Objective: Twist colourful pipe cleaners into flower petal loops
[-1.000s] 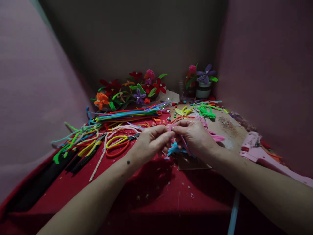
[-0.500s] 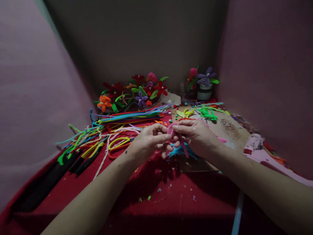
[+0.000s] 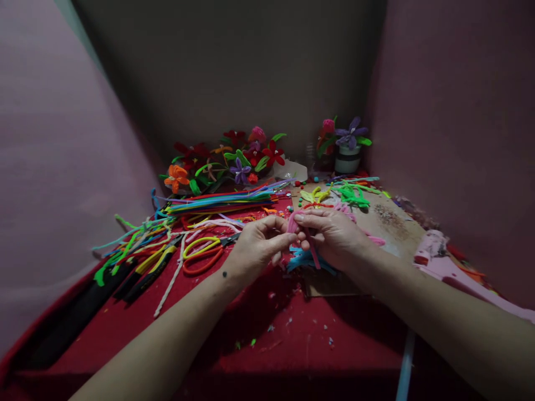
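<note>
A looped pink pipe cleaner [image 3: 294,222] is pinched between both hands above the front of the cardboard. My left hand [image 3: 264,239] grips its left side between thumb and fingers. From the other side my right hand [image 3: 330,228] holds the loop's top with its thumb, and a loose end hangs down below those fingers. Blue pipe cleaner pieces [image 3: 308,260] lie just beneath the hands. Left of my left hand rest scissors [image 3: 203,256] with yellow and red handles, their blades partly hidden by that hand.
Bundled pipe cleaners [image 3: 225,201] and pliers [image 3: 152,267] lie at left on the red cloth [image 3: 267,345]. Pipe-cleaner flowers [image 3: 238,159] and a small pot [image 3: 348,160] stand behind. Green pieces [image 3: 354,195] sit on the cardboard [image 3: 388,217]; a pink glue gun [image 3: 455,273] is at right.
My left hand's fingers have curled in closer around the pink loop. The view has shifted slightly, and more of the scissors shows beside my left hand.
</note>
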`<state>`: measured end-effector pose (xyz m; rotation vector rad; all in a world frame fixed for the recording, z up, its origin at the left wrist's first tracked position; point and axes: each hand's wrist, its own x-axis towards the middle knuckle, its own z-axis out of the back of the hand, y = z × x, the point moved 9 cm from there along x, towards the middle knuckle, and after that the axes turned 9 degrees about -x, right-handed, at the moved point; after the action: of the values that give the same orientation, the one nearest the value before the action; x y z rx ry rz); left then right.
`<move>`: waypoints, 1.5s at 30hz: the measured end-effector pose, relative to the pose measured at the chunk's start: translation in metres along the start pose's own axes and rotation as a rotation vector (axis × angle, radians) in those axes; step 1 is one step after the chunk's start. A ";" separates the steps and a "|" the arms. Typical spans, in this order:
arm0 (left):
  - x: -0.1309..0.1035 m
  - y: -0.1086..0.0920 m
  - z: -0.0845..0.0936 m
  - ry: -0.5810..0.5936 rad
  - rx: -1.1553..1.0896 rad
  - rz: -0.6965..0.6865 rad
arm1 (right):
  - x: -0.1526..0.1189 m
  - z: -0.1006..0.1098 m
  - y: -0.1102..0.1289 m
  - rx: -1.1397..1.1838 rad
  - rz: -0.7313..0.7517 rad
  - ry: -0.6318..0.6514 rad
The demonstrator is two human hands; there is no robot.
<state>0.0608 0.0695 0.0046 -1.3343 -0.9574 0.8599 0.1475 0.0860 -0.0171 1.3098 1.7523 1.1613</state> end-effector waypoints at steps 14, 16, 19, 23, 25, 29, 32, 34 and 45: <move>-0.005 0.004 -0.008 0.154 -0.117 0.107 | -0.004 0.005 0.013 -0.143 0.101 -0.061; -0.004 0.004 -0.004 0.127 -0.113 0.101 | -0.005 0.003 0.015 -0.189 0.117 -0.038; -0.001 0.001 0.006 0.047 -0.133 0.064 | -0.007 0.000 0.018 -0.317 0.134 -0.008; 0.002 -0.006 0.018 -0.024 -0.114 0.007 | -0.006 -0.005 0.006 -0.470 0.039 0.084; 0.003 -0.007 0.021 -0.032 -0.095 0.007 | -0.007 -0.012 -0.003 -0.454 -0.013 0.181; 0.003 -0.009 0.024 -0.060 -0.048 -0.013 | -0.009 -0.014 -0.008 -0.300 -0.064 0.178; 0.002 -0.009 0.022 -0.041 -0.016 -0.022 | -0.010 -0.009 0.008 -0.193 0.076 0.067; 0.002 -0.009 0.020 -0.034 0.000 -0.023 | -0.011 -0.006 0.020 -0.178 0.185 0.001; -0.002 -0.008 0.009 -0.036 0.021 -0.040 | -0.021 -0.005 0.037 -0.400 0.331 -0.151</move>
<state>0.0513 0.0707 0.0128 -1.2811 -0.9971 0.8642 0.1636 0.0686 0.0184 1.4224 1.1456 1.4619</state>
